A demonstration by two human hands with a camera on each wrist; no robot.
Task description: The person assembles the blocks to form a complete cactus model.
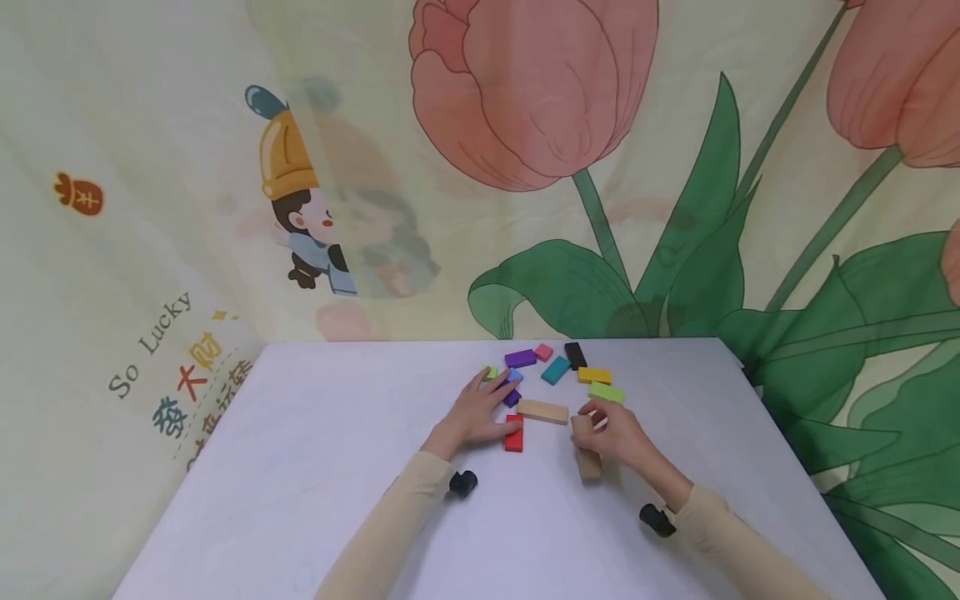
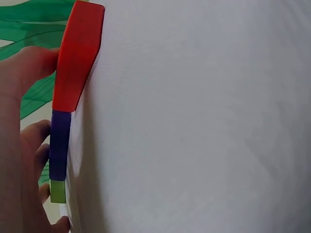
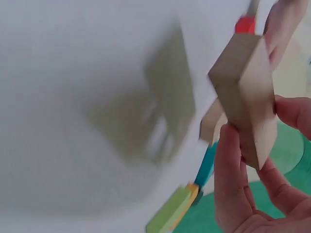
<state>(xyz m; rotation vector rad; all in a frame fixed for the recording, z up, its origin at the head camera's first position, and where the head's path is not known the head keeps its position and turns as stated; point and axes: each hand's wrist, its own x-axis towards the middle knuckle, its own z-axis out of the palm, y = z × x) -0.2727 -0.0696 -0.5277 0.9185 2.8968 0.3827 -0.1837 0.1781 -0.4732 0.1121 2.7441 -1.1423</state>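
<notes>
My right hand (image 1: 621, 433) grips a plain wooden block (image 3: 248, 92) between thumb and fingers. The block is held up off the white cloth, with its shadow falling apart from it in the right wrist view. My left hand (image 1: 474, 417) lies spread among coloured blocks, its thumb at the red block (image 1: 513, 441). Its other fingers reach over a dark purple block (image 1: 513, 399), a blue block (image 1: 516, 376) and a small green block (image 1: 492, 372). Between the two hands a second plain wooden block (image 1: 543, 412) lies flat.
Farther back lie a long purple block (image 1: 521, 358), a pink block (image 1: 543, 352), a teal block (image 1: 556, 370) and a black block (image 1: 575, 356). A yellow block (image 1: 595, 376) and a light green block (image 1: 606, 392) lie beyond my right hand. A printed curtain hangs behind the table (image 1: 337, 400).
</notes>
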